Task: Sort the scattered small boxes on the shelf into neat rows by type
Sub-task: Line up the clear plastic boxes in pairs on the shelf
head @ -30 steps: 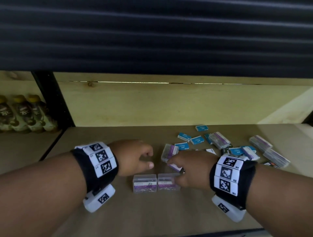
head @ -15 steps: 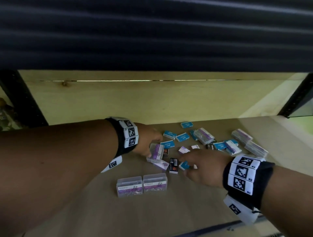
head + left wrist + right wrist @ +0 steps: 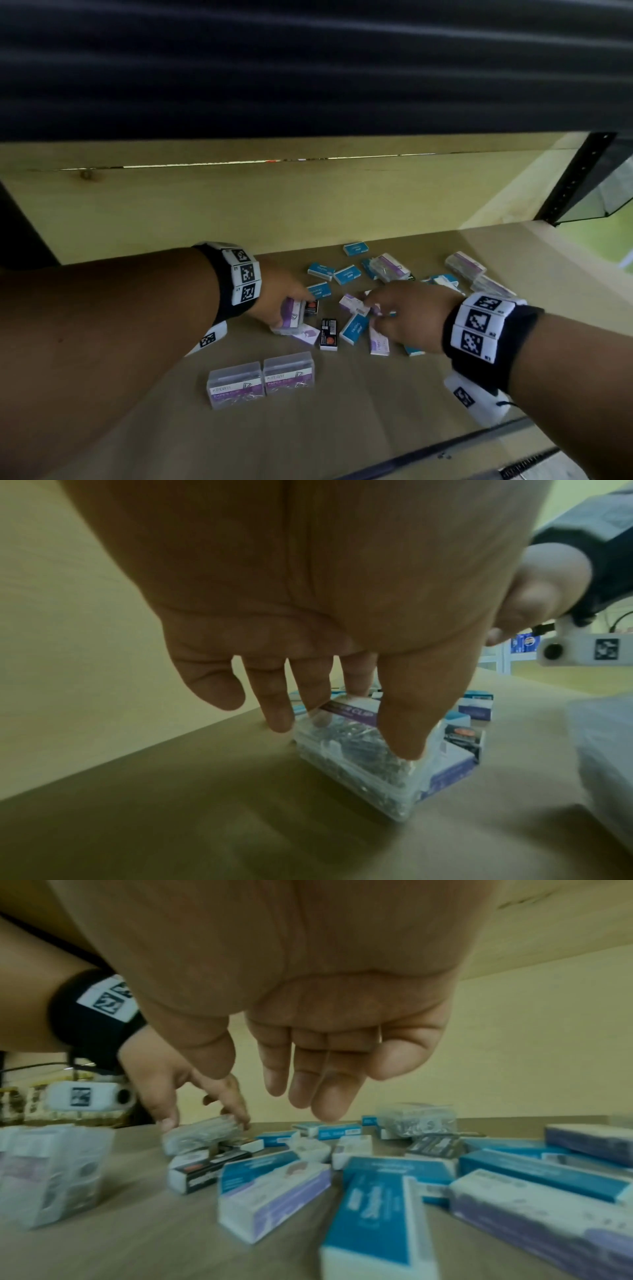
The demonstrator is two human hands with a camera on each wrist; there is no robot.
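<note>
Now, low left of centre in the head view: two clear paper-clip boxes stand side by side on the shelf, a row begun. Since a second ago the left hand has left that pair and reached into the pile; thumb and fingers now clasp a third clear box (likely next in the row). Right of it, the right hand hovers over the blue and purple boxes, fingers relaxed, grasping nothing.

Dim, warm light throughout — wrist views blurred, noisy and stretched toward their edges.
</note>
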